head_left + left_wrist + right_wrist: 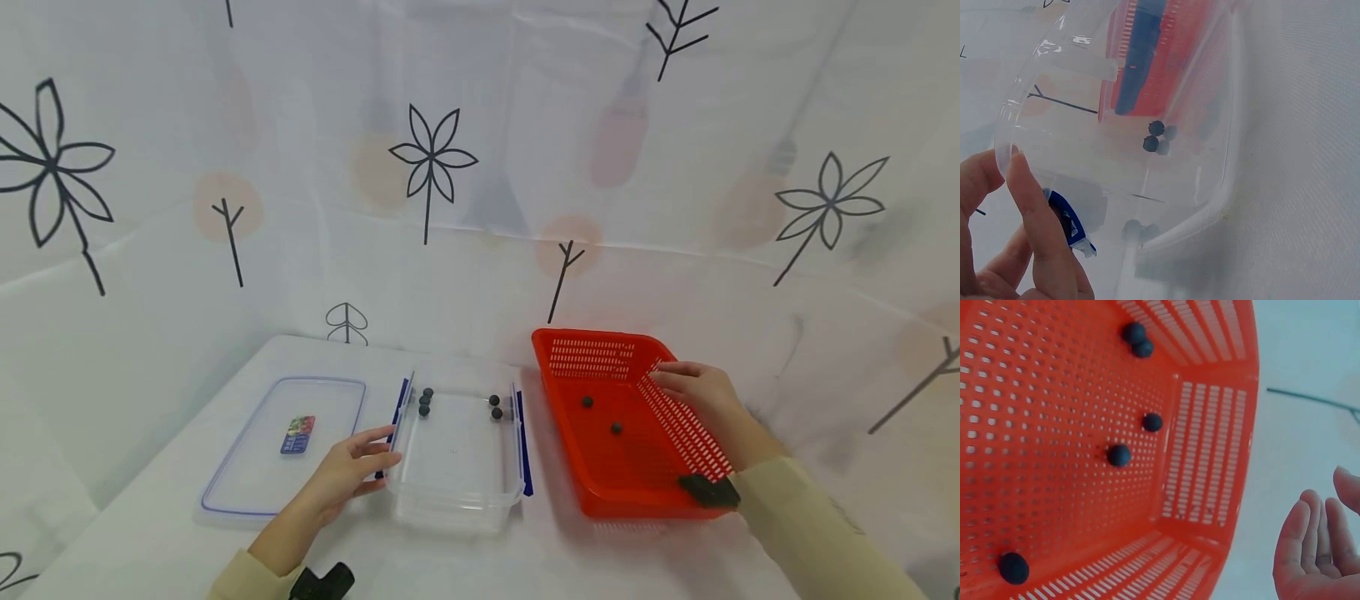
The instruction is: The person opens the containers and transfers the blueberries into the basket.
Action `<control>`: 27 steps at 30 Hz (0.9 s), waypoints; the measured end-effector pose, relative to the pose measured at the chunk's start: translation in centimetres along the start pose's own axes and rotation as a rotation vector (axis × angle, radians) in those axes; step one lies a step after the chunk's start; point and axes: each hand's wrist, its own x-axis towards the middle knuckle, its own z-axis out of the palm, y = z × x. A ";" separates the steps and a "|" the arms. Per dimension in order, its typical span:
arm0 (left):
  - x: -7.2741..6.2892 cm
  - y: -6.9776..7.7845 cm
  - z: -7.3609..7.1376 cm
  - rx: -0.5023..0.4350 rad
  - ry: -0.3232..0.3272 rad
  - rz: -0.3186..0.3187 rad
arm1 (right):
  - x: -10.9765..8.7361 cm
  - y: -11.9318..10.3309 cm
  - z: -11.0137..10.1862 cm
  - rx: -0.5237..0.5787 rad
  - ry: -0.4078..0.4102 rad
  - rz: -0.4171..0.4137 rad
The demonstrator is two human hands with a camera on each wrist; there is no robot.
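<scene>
My left hand [347,471] pinches the left rim of a clear plastic box [453,500], thumb and fingers on either side of the wall, as the left wrist view shows. Small dark blueberries lie in the box's far corners, a group on the left [425,403] and a pair on the right [496,407]. My right hand [701,393] is over the right side of a red perforated basket [630,471]. Its fingers are loosely bent with nothing between them. Several blueberries, one of them [1119,455] near the middle, lie scattered in the basket in the right wrist view.
A clear lid [247,479] with a blue edge and a small printed label [298,435] lies flat left of the box. Blue clips [525,450] hang along the box's sides. A patterned cloth [480,192] hangs behind the white table [420,567].
</scene>
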 end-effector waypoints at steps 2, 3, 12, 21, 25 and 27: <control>0.0 0.0 0.0 -0.001 -0.001 0.002 | -0.5 0.0 0.1 -0.010 -0.010 -0.014; 0.0 0.1 0.0 -0.002 -0.001 0.003 | -0.7 -0.1 0.2 -0.016 -0.016 -0.029; 0.0 0.0 0.1 -0.006 -0.006 -0.001 | -4.2 -1.0 1.8 -0.089 -0.043 -0.024; 0.0 -0.1 0.0 0.001 -0.004 -0.017 | -7.1 -1.9 3.9 -0.058 -0.044 -0.044; 0.1 -0.2 0.0 0.000 -0.005 -0.017 | -8.0 -2.1 5.2 0.025 -0.054 -0.057; 0.1 -0.2 0.0 -0.004 -0.005 -0.015 | -8.3 -2.2 5.9 0.066 -0.063 -0.054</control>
